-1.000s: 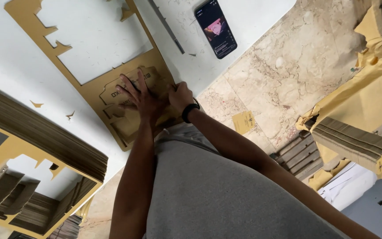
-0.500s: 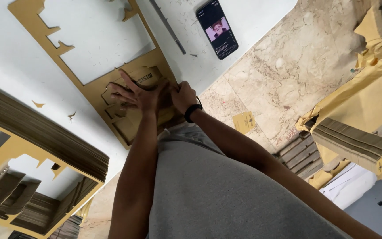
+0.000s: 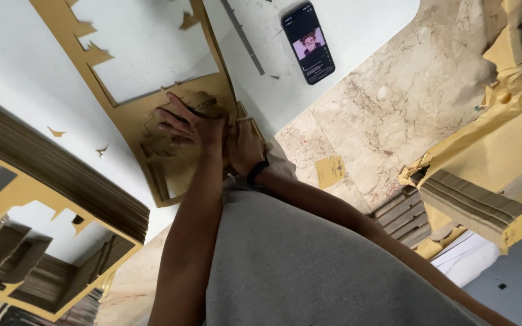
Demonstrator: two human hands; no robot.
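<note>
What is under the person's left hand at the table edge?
The left hand lies flat on a die-cut cardboard sheet, which rests on the white table. The right hand is beside it. The cut piece beneath the palm is covered, so its shape cannot be seen.

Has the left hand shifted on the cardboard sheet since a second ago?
No real shift: the left hand lies spread on the same die-cut part of the cardboard sheet, just as far from the phone as before.

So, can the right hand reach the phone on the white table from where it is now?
Probably yes. The right hand rests at the edge of the die-cut cardboard sheet, and the phone lies further along the white table. Only bare table surface and a thin grey strip lie between them.
</note>
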